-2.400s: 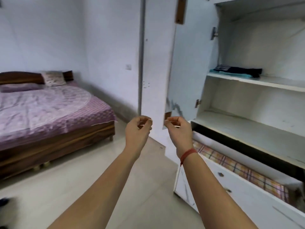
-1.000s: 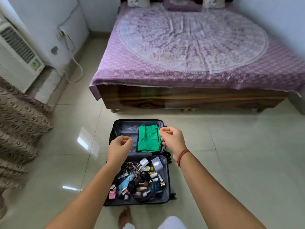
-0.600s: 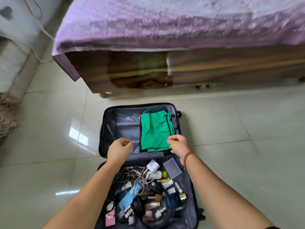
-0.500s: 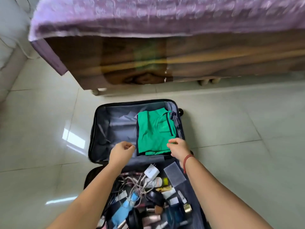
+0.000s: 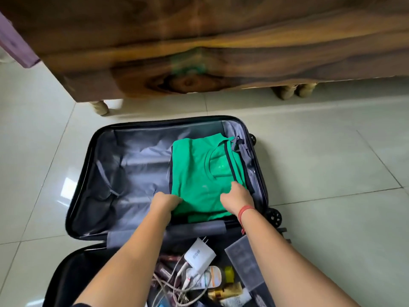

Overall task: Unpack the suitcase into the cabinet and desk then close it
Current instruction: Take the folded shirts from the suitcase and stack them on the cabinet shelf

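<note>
From your head camera, the suitcase (image 5: 132,173) lies open on the floor (image 5: 332,173) just in front of the wooden bed (image 5: 199,41). Its far half, lined in grey, holds one folded green shirt (image 5: 194,173) against the right wall. Your left hand (image 5: 166,201) grips the shirt's near left corner, and your right hand (image 5: 238,199) curls its fingers into the near right edge. The near half holds a white charger (image 5: 199,254), tangled cables (image 5: 170,282), a clear flat case (image 5: 243,260) and small tubes. Their print is too small to read.
</note>
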